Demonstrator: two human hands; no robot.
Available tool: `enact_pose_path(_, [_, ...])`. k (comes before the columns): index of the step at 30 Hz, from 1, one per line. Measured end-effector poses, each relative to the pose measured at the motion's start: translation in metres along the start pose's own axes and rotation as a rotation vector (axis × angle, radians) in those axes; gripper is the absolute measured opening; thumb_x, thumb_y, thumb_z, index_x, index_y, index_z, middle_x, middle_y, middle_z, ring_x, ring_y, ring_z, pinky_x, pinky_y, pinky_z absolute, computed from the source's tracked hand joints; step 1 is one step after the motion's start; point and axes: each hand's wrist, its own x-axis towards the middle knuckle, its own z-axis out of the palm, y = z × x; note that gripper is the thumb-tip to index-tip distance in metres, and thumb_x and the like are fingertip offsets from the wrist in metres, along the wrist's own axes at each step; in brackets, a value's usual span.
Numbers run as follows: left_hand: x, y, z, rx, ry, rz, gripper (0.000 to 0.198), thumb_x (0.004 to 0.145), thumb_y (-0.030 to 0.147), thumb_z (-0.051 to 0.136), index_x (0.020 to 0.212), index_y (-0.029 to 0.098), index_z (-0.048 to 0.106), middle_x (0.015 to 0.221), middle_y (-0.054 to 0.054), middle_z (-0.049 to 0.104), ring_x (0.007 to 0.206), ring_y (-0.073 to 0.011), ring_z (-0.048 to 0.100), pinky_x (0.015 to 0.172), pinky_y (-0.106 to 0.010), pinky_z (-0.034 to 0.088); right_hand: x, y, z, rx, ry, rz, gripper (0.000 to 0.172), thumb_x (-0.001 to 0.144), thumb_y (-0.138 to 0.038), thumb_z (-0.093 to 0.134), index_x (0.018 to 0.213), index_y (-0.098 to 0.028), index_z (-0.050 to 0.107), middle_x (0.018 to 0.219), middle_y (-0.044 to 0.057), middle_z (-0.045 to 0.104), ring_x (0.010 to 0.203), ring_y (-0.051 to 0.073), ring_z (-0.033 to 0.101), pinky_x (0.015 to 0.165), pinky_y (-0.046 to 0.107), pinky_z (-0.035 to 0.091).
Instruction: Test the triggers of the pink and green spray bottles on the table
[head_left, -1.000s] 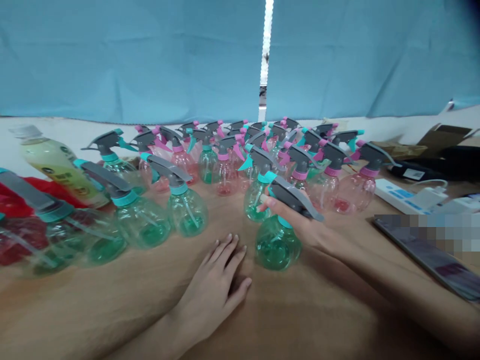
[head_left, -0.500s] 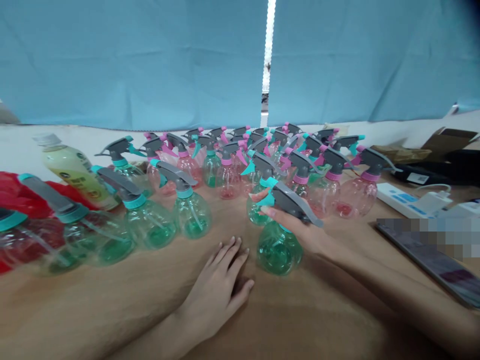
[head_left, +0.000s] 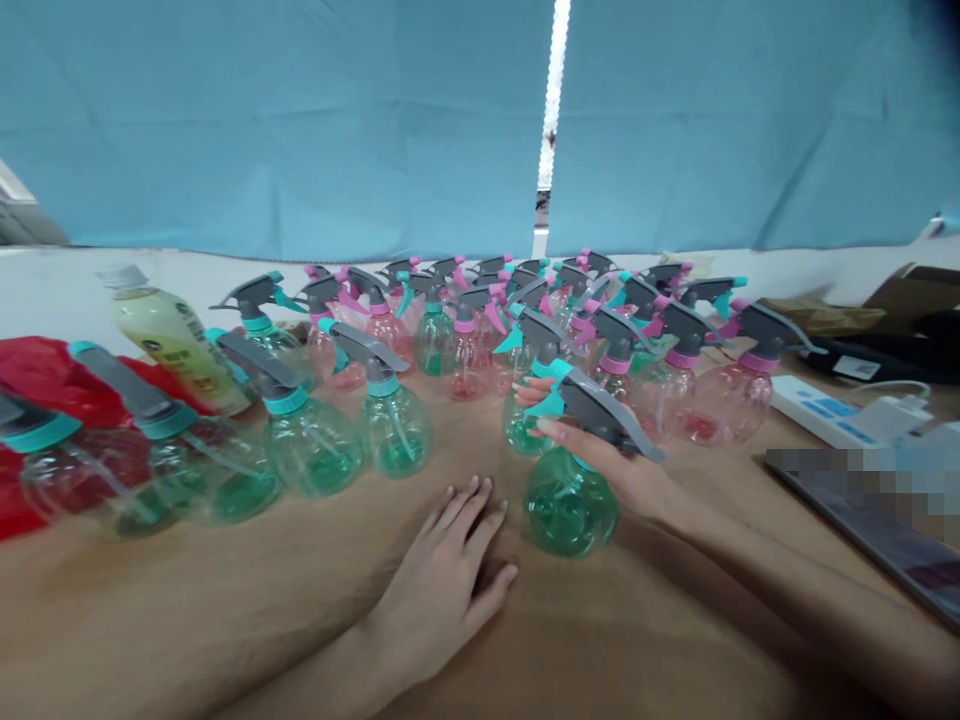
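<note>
While your right hand (head_left: 616, 465) grips the green spray bottle (head_left: 571, 510), left of the power strip (head_left: 819, 412), its teal trigger (head_left: 552, 403) shows more clearly than a second ago | squeeze likely eased | your left hand (head_left: 439, 570) empty, fingers slightly spread, farther left of that strip
</note>
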Motion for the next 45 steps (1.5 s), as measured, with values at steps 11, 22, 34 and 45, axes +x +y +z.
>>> enact_pose_path(11, [0.0003,0.0012,-0.0008,-0.007,-0.022,-0.007,0.050,0.095,0.039,0.049,0.136,0.012,0.045,0.148,-0.014,0.038,0.138,-0.0274,0.031,0.110,-0.049,0.031,-0.0023,0.0017,-0.0006,0.075,0.010,0.073,0.020,0.082,-0.039,0.065,0.099,-0.028,0.067,0.075,0.000,0.064,0.088,0.021,0.064,0.089,0.041,0.050])
enact_pose_path(22, [-0.0004,0.0009,-0.0002,-0.017,-0.027,-0.013,0.051,0.095,0.039,0.050,0.137,0.011,0.045,0.149,-0.015,0.037,0.138,-0.0279,0.030,0.111,-0.049,0.030,-0.0023,0.0025,-0.0009,0.090,0.005,0.065,0.021,0.082,-0.038,0.065,0.099,-0.028,0.068,0.093,0.001,0.070,0.098,0.025,0.064,0.088,0.044,0.052])
enact_pose_path(34, [-0.0003,0.0026,-0.0020,-0.018,-0.029,-0.022,0.049,0.095,0.040,0.049,0.136,0.014,0.046,0.148,-0.013,0.039,0.138,-0.0264,0.030,0.111,-0.047,0.029,-0.0012,-0.0025,0.0002,0.101,0.004,0.052,0.027,0.082,-0.037,0.066,0.108,-0.029,0.065,0.103,0.001,0.069,0.104,0.023,0.063,0.091,0.040,0.050])
enact_pose_path(45, [-0.0010,0.0036,-0.0018,-0.032,-0.035,-0.022,0.050,0.095,0.039,0.050,0.136,0.011,0.045,0.147,-0.015,0.039,0.138,-0.0276,0.030,0.111,-0.048,0.028,-0.0020,0.0037,-0.0008,0.073,0.008,0.086,0.026,0.080,-0.043,0.065,0.102,-0.029,0.067,0.076,0.000,0.068,0.081,0.023,0.066,0.076,0.040,0.054])
